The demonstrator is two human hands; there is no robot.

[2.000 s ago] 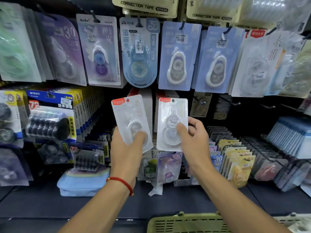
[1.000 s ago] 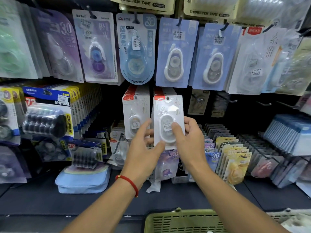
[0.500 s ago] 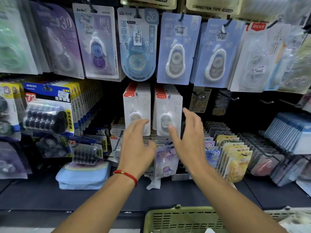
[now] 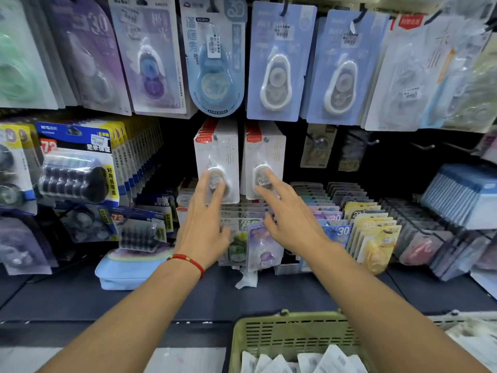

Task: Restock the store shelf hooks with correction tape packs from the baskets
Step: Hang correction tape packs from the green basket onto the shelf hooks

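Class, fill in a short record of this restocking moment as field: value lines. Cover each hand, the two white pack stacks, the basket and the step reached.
left hand: open, straight fingers touching the front pack of the left white stack
right hand: open, straight fingers touching the front pack of the right white stack
stacks: hanging side by side on the shelf hooks, below the blue packs
green basket: at the lower edge, white packs lying inside
step reached: both packs hung, no grip on either

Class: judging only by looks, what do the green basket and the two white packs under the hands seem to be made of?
Green basket: seemingly moulded plastic, matt, with slotted vent rows in its wall.
White packs: likely printed card behind clear plastic blisters; glossy highlights show over the tape dispensers.
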